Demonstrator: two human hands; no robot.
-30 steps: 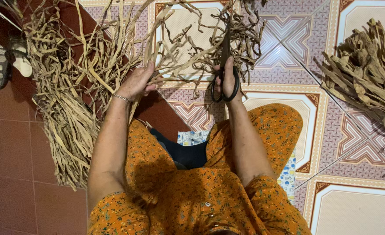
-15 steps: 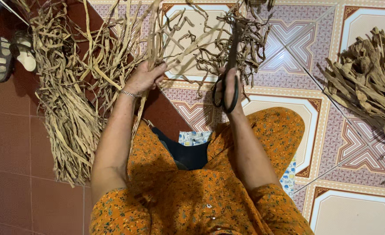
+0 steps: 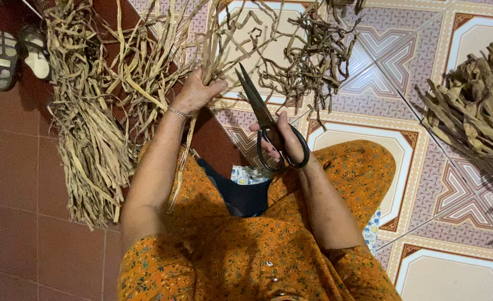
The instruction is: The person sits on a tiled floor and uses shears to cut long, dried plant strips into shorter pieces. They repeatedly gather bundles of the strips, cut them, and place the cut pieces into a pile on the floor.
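My left hand (image 3: pixel 195 93) grips a bunch of long dried plant strips (image 3: pixel 151 67) that fan out over the floor ahead of me. My right hand (image 3: pixel 283 139) holds black-handled scissors (image 3: pixel 260 114) by the loops, blades pointing up and left toward the strips, just right of my left hand. The blades look nearly closed and touch no strip. I sit on the floor in an orange patterned dress, knees apart.
A thick heap of dried strips (image 3: pixel 87 145) lies at my left. Darker curled trimmings (image 3: pixel 308 61) lie on the patterned tiles ahead. Another pile of dried leaves (image 3: pixel 478 122) sits far right. A pair of sandals (image 3: pixel 18 56) rests at top left.
My right hand with the scissors has drawn back out of the dark strips and swung its blades leftward. My left hand has kept hold of the bunch.
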